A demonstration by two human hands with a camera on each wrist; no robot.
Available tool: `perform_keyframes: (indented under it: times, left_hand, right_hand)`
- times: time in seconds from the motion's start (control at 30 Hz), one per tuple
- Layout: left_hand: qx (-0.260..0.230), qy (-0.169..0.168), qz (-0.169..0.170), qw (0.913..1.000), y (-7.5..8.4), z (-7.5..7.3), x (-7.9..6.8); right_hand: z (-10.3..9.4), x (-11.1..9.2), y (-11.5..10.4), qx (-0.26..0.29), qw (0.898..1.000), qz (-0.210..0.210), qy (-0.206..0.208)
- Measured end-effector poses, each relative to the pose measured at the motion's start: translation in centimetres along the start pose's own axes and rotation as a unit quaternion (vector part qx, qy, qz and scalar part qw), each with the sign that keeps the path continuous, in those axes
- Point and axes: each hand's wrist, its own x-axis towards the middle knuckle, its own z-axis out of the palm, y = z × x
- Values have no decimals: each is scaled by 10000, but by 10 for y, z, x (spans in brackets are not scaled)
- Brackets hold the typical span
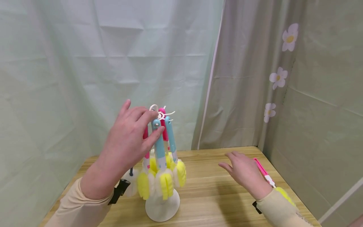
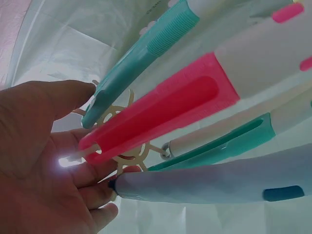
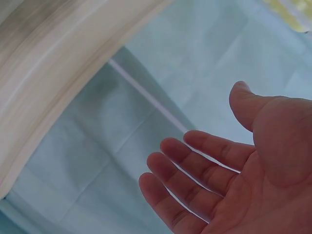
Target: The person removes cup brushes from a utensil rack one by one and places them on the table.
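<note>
A white stand [image 1: 161, 210] has several sponge bottle brushes hanging from the hooks around its top. Their handles are light blue or pink, like the pink handle [image 2: 161, 117] close to the left wrist camera, and their sponge heads [image 1: 166, 184] are yellow and white. My left hand [image 1: 124, 135] holds the top of this rack, its index finger near the hub and its thumb against a light blue handle [image 1: 159, 148]. Over the table, my right hand [image 1: 244, 168] hovers with spread thumb and loosely straight fingers, holding nothing. Beside it lies a pink-handled bottle brush [image 1: 261, 167].
The wooden table [image 1: 201, 176] ends at a pale green curtain [image 1: 158, 63] behind it. Another curtain with white flowers [image 1: 278, 78] hangs along the right side. A white sponge head with a dark stem [image 1: 131, 171] shows beside my left wrist.
</note>
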Motion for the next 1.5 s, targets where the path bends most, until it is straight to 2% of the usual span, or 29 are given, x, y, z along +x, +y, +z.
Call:
perform_keyframes:
  times: [0.43,0.7,0.93,1.27,1.5]
  left_hand:
    - [25,156,174,9997,-1,6,-2]
    - [23,312,227,9993,-2,8,-4]
    - [55,253,170,9995,0,8,-4]
    - [271,29,-63,9996,3,8,-4]
    - [329,44,-73,9994,3,9,-4]
  right_hand:
    - [-9,8,-37,163,9988,-190,431]
    - [-15,17,-61,338,9945,-645,751]
    - [-19,25,-82,689,9863,-1052,1067]
    - [-28,32,-109,1266,9797,-1234,943]
    - [-31,36,-121,1537,9721,-1391,1095]
